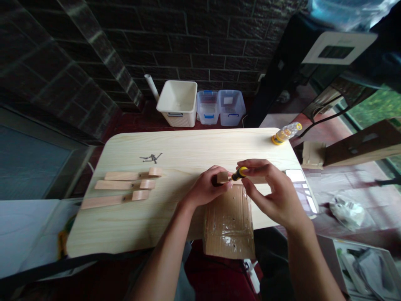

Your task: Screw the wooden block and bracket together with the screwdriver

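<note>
Near the middle of the table, my left hand (209,185) is closed around a small wooden block (222,177). A yellow and black screwdriver (239,173) points left toward the block, its handle between the thumb and fingers of my right hand (269,186). Behind my right fingers a strip of wood (258,180) shows in part. Beneath both hands lies a taped cardboard piece (230,217) that overhangs the front edge. Three wooden strips with blocks at their right ends (120,185) lie at the left. Several screws (152,158) are in a loose pile behind them.
On the wooden table (188,146), a clear bottle with yellow ends (286,133) is at the back right and a phone (301,191) at the right edge. A white bin (177,102) and two clear boxes (219,108) stand beyond the table.
</note>
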`<state>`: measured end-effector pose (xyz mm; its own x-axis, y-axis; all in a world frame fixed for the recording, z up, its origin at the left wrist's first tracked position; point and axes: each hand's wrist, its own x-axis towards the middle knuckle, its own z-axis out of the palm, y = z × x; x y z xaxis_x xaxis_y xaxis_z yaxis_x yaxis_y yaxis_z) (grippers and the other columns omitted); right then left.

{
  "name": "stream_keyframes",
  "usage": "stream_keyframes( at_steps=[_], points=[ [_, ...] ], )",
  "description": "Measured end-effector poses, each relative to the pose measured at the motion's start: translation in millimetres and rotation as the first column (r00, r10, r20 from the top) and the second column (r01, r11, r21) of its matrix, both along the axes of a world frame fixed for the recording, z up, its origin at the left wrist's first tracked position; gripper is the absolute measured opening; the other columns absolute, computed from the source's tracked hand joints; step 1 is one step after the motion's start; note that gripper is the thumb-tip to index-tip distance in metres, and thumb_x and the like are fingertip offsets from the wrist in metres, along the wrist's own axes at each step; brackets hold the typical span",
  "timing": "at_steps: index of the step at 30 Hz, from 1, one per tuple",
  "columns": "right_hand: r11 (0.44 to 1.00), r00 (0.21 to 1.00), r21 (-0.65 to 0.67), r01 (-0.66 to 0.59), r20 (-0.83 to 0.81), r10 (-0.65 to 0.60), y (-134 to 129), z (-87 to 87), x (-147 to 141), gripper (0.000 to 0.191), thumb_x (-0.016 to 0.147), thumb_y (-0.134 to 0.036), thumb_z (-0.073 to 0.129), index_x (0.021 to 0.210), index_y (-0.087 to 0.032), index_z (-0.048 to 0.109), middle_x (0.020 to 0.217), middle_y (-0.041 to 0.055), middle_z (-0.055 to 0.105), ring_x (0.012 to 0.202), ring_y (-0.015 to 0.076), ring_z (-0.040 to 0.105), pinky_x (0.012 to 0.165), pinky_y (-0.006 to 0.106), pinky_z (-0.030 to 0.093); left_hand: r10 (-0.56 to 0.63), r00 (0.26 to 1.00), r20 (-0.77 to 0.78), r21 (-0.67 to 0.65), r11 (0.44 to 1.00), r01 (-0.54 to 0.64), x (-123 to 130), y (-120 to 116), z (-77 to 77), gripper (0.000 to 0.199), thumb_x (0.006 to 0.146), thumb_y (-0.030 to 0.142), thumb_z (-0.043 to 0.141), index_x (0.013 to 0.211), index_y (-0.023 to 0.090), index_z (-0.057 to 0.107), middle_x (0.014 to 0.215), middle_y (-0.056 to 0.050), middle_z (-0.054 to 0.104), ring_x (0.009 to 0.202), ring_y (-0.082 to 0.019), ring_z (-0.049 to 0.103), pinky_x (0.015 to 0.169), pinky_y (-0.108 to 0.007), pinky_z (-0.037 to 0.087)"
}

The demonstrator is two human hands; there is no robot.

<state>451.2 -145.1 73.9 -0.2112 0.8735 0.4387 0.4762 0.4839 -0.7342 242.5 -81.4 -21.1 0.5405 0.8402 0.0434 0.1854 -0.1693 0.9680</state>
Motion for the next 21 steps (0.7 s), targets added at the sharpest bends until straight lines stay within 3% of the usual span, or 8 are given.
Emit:
stream_keyframes(
  at_steps=[14,21],
  points=[
    [1.000,1.000,0.024,-0.002,-0.001,0.002,3.1,-3.4,-0.6,0.020,0.101,-0.015,0.069,0.115,-0.029,0.065,0.120,0.0058,0.075,0.117,0.0227,0.076,0.095,0.043,0.066,0.005,1.000,-0.008,0.009,1.000,-0.005,-0.6,-0.5,1.6,0.022,0.093,0.041,0.072,0.103,0.022,0.070,0.114,-0.008,0.073,0.105,-0.025,0.069,0.096,-0.041,0.056],
    [1.000,1.000,-0.027,-0.004,-0.025,0.004,-2.2,-0.4,-0.8,0.019,0.100,-0.014,0.068,0.113,-0.028,0.066,0.130,0.0067,0.075,0.123,0.0237,0.075,0.100,0.044,0.065,0.009,1.000,-0.010,0.000,1.000,-0.009,-0.4,-0.6,1.7,0.022,0.093,0.041,0.073,0.103,0.021,0.071,0.114,-0.008,0.073,0.105,-0.026,0.069,0.096,-0.041,0.056]
  ],
)
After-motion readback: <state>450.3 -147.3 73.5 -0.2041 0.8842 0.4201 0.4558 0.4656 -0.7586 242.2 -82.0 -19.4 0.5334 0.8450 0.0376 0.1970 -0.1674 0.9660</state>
